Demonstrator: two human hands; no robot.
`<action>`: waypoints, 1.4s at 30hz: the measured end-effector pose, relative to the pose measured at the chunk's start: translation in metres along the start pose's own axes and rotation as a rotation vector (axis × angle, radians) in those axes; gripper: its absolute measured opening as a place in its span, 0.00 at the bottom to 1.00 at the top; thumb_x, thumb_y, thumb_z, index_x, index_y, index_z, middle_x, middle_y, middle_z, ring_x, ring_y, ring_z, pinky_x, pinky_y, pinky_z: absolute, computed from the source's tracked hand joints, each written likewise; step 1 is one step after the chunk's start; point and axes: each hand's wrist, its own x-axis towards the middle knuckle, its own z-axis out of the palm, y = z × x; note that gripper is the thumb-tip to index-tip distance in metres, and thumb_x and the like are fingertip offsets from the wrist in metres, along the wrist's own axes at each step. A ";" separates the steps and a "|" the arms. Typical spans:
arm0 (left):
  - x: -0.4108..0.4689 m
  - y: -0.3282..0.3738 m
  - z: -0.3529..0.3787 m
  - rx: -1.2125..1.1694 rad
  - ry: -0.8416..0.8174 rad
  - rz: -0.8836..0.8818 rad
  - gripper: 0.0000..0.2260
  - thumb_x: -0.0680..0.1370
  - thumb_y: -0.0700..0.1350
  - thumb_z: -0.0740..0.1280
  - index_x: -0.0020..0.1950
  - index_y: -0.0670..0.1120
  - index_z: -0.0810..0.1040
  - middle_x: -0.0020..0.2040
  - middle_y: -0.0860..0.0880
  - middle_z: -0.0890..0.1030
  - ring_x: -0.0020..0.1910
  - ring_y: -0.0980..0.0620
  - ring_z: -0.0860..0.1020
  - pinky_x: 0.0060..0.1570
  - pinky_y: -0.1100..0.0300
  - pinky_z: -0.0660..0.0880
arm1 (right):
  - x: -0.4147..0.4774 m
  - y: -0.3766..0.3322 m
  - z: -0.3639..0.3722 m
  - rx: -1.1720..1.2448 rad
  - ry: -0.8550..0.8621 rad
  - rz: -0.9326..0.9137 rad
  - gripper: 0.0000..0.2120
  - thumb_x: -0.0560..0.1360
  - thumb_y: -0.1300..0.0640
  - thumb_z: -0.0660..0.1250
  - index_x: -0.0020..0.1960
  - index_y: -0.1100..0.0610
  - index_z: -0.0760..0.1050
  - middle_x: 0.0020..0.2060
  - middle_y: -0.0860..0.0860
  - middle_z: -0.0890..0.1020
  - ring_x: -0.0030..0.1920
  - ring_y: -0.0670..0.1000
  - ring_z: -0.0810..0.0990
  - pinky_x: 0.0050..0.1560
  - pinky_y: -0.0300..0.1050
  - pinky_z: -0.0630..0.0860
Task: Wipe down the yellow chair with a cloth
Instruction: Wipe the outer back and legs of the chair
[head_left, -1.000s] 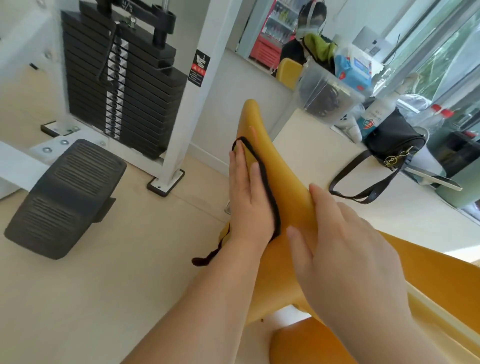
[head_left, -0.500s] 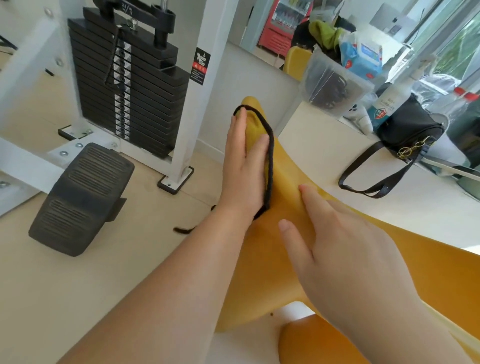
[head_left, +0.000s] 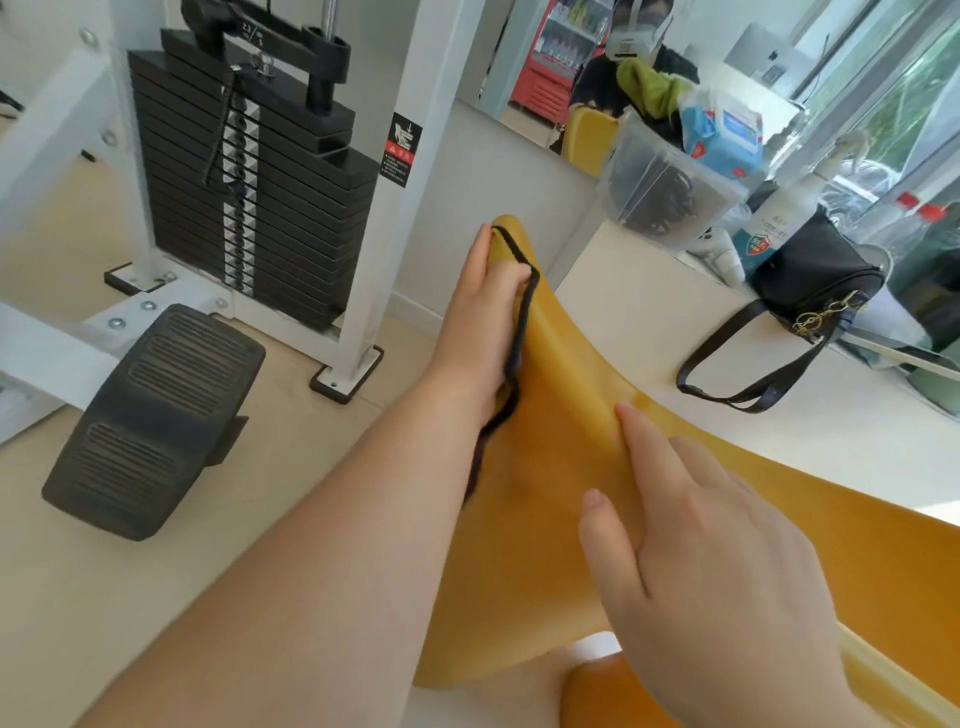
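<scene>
Head view. Item: chair wipe, in progress.

Left grip (head_left: 483, 322): fingers straight, palm flat, nothing pinched. It presses the cloth (head_left: 519, 322) against the outer face of the chair back. Fingertips lie at the top corner, twelve o'clock of the palm.

Cloth: yellow with a black hem, mostly hidden under the palm. The hem shows along the three o'clock side of the hand, and a loose tail hangs off at six o'clock.

Right grip (head_left: 717, 561): fingers spread and straight, laid flat on the chair back at five o'clock of the left. It holds nothing and appears to brace.

Yellow chair (head_left: 561, 441): smooth moulded back, running from frame centre out to four o'clock.

Surroundings: white counter (head_left: 649, 322) just beside the chair at two o'clock. It carries a black handbag (head_left: 815, 270), whose strap trails toward the chair, and a clear tub (head_left: 660, 192). Weight stack (head_left: 249, 197) at ten o'clock, ribbed footplate (head_left: 156, 415) at nine, both on the floor (head_left: 130, 597).

Hazards, as judged:
- The cloth is held by pressure alone, so past the corner it may slide free and drop.
- The hanging tail may bunch under the wrist and leave a strip unwiped.
- A flat brace on slick plastic may slip, and the chair could then shift toward the counter and snag the strap.
</scene>
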 end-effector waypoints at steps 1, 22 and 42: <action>-0.005 -0.001 0.000 0.012 0.010 0.016 0.33 0.71 0.60 0.64 0.77 0.67 0.62 0.73 0.57 0.72 0.70 0.52 0.73 0.72 0.44 0.68 | 0.000 0.000 0.001 -0.007 0.010 -0.003 0.29 0.75 0.43 0.57 0.69 0.57 0.76 0.38 0.48 0.78 0.35 0.53 0.80 0.30 0.42 0.67; -0.078 -0.016 0.017 0.172 0.114 0.135 0.26 0.85 0.60 0.51 0.82 0.59 0.53 0.82 0.60 0.57 0.79 0.62 0.55 0.80 0.51 0.53 | -0.003 0.004 -0.003 0.037 -0.045 -0.030 0.30 0.76 0.45 0.54 0.72 0.58 0.74 0.40 0.49 0.79 0.38 0.52 0.79 0.33 0.43 0.68; -0.112 -0.029 0.030 0.197 0.075 0.188 0.31 0.76 0.67 0.53 0.77 0.72 0.44 0.82 0.62 0.43 0.81 0.58 0.44 0.79 0.42 0.51 | -0.004 -0.004 -0.006 -0.033 -0.133 0.010 0.34 0.75 0.37 0.46 0.79 0.47 0.62 0.59 0.42 0.76 0.53 0.42 0.74 0.44 0.32 0.64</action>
